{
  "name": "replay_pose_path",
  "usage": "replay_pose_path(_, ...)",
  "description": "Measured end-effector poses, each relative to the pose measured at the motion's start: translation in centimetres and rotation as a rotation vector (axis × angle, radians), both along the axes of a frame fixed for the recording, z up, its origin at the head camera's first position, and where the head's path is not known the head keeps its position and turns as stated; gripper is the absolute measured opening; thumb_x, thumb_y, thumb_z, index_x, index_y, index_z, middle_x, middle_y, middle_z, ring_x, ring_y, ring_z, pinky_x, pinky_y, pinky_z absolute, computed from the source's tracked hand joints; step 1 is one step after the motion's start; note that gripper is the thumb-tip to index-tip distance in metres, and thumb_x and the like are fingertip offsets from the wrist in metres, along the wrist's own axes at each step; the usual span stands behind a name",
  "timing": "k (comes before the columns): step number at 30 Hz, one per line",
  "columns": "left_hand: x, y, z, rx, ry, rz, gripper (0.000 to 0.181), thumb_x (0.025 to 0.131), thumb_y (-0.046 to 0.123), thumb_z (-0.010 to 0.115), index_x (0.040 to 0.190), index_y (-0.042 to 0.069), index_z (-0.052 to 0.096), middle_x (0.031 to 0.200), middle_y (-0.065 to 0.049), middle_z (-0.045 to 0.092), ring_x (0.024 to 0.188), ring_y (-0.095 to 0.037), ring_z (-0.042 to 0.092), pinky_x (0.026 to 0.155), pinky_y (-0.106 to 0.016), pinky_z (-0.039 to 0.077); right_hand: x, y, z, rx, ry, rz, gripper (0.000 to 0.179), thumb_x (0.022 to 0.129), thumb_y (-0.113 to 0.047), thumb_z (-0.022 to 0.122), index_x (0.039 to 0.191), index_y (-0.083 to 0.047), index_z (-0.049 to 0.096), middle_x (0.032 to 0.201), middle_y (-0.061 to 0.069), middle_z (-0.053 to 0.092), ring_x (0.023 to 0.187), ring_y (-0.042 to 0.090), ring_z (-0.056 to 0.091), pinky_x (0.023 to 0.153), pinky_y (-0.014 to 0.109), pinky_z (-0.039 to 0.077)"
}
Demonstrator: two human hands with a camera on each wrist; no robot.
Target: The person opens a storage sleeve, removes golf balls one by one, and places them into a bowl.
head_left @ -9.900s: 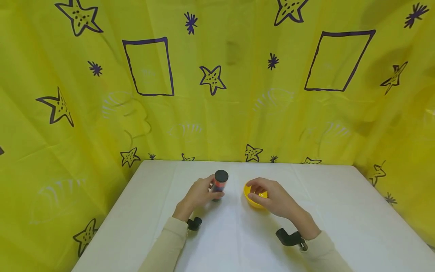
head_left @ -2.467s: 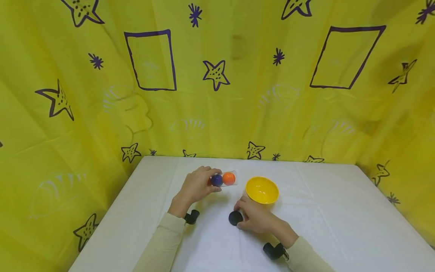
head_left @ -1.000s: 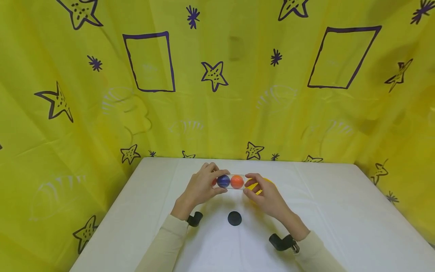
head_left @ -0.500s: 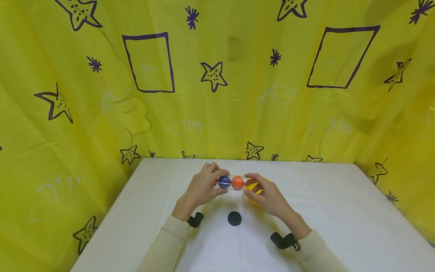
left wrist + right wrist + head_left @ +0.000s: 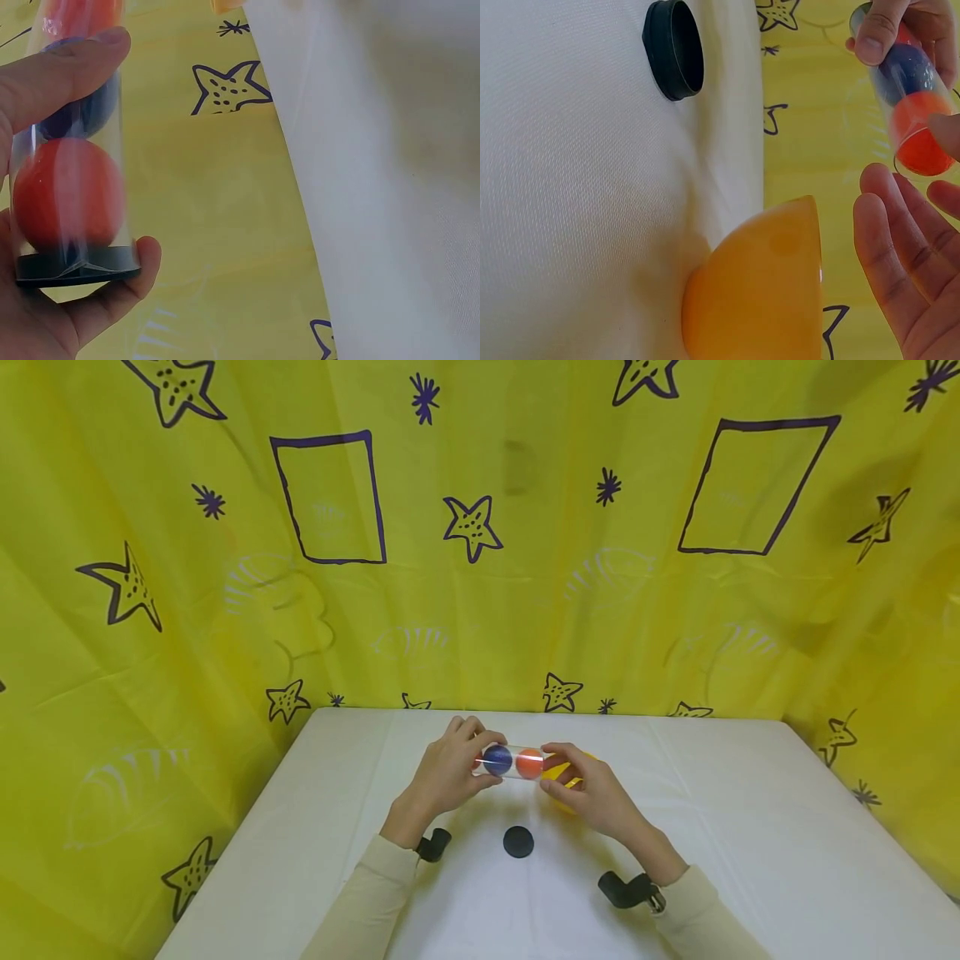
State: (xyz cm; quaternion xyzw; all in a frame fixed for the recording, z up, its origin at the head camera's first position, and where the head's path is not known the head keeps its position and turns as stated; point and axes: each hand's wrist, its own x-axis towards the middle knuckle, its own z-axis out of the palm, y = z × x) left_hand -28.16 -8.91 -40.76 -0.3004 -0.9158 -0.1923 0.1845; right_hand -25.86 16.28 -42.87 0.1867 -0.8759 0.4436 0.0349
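- We see the left hand (image 5: pixel 446 768) holding a clear tube (image 5: pixel 513 762) on its side above the table (image 5: pixel 337 810), thumb and fingers curled round it.
- Inside, we count a red ball (image 5: pixel 69 195), a blue ball (image 5: pixel 497 760) and an orange ball (image 5: pixel 529 763); the orange one sits at the uncapped end, the red one by a dark end cap (image 5: pixel 79 265).
- We find the right hand (image 5: pixel 592 789) at that uncapped end, thumb and fingers spread apart; we cannot tell whether they touch the rim.
- Near us, a black lid (image 5: pixel 518 842) lies hollow side up on the table.
- We see a yellow bowl (image 5: pixel 757 292) upright beneath the right hand.
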Motion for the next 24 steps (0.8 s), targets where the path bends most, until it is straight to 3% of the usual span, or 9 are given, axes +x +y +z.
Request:
replay_pose_path(8, -0.09, 0.01, -0.07, 0.028, -0.022, -0.003, 0.047, 0.079, 0.027, 0.09, 0.121, 0.023, 0.07, 0.109, -0.003, 0.06, 0.101, -0.017, 0.049, 0.074, -0.031, 0.05, -0.05, 0.18, 0.13, 0.008, -0.01, -0.018, 0.045, 0.095, -0.021, 0.074, 0.136, -0.012, 0.058, 0.121, 0.012, 0.069, 0.092, 0.018, 0.064, 0.078, 0.029, 0.056)
replay_pose_path(16, -0.21, 0.02, -0.15, 0.035, -0.035, 0.004, 0.049, 0.079, 0.03, 0.09, 0.123, 0.021, 0.07, 0.108, -0.001, 0.059, 0.102, -0.017, 0.048, 0.075, -0.031, 0.05, -0.07, 0.34, 0.11, 0.022, -0.021, -0.033, 0.047, 0.095, -0.021, 0.074, 0.138, -0.013, 0.058, 0.12, 0.012, 0.068, 0.092, 0.018, 0.063, 0.075, 0.023, 0.054)
replay_pose_path(24, -0.37, -0.14, -0.45, 0.038, -0.022, 0.007, 0.048, 0.079, 0.031, 0.09, 0.122, 0.023, 0.069, 0.108, 0.0, 0.058, 0.101, -0.017, 0.048, 0.073, -0.029, 0.048, -0.1, 0.51, 0.32, 0.039, -0.019, -0.029, 0.048, 0.095, -0.026, 0.074, 0.138, -0.014, 0.058, 0.119, 0.011, 0.069, 0.091, 0.017, 0.063, 0.073, 0.024, 0.054)
